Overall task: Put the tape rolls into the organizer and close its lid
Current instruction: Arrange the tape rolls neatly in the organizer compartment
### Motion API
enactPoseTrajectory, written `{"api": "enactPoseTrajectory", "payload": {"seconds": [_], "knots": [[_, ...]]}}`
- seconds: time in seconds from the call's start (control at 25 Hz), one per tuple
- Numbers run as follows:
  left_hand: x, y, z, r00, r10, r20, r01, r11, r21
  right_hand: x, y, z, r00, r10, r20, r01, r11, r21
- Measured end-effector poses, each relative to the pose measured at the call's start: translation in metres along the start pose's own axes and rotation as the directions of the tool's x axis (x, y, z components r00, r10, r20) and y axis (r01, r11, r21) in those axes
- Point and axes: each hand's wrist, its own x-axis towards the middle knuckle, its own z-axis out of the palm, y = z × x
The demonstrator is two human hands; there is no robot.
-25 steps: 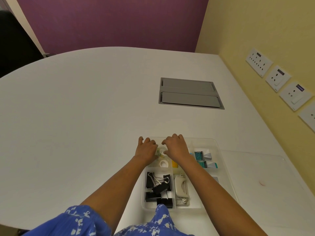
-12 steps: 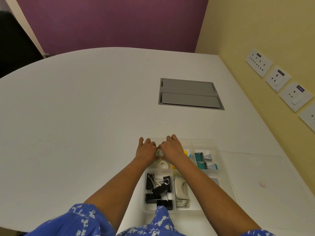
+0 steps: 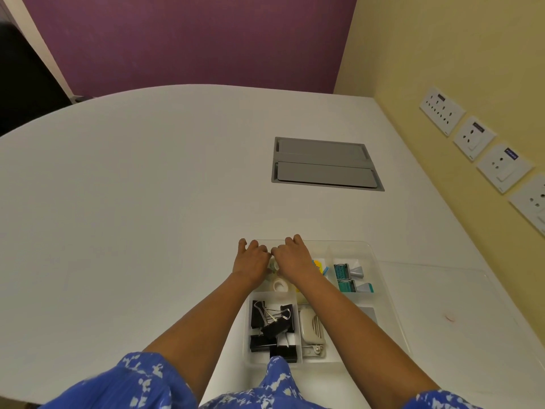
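Note:
A clear plastic organizer (image 3: 374,252) lies on the white table in front of me. My left hand (image 3: 250,262) and my right hand (image 3: 295,259) meet over its far-left compartment, fingers curled down. Between them a small pale tape roll (image 3: 272,265) shows, pinched by both hands. A white tape roll (image 3: 279,286) lies in the same compartment just behind my wrists. The organizer's clear lid (image 3: 448,293) lies flat on the table to the right of the box.
Other compartments hold black binder clips (image 3: 272,323), a beige stapler (image 3: 309,327), teal-and-grey pieces (image 3: 348,274) and yellow bits (image 3: 317,264). A grey cable hatch (image 3: 324,163) is set in the table farther off. A yellow wall with sockets (image 3: 472,137) borders the right.
My right hand has slid a little left and away from me, uncovering the yellow bits. Both hands now touch over the tape compartment.

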Motion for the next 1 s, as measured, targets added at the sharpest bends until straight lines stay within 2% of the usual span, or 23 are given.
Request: {"api": "enactPoseTrajectory", "payload": {"seconds": [0.36,0.6,1.0], "knots": [[-0.017,-0.005,-0.010,0.989,-0.030,-0.147,0.013,0.993,-0.116,-0.011,0.007,-0.005,0.987,0.083,-0.139,-0.051,0.974,0.223],[-0.038,-0.008,-0.015,0.978,-0.056,-0.202,0.027,0.989,-0.147,-0.030,0.001,-0.010,0.982,0.133,-0.131,-0.086,0.944,0.318],[-0.088,-0.013,-0.026,0.972,-0.021,-0.232,-0.025,0.981,-0.194,-0.084,-0.019,-0.003,0.959,0.264,-0.102,-0.210,0.904,0.372]]}}
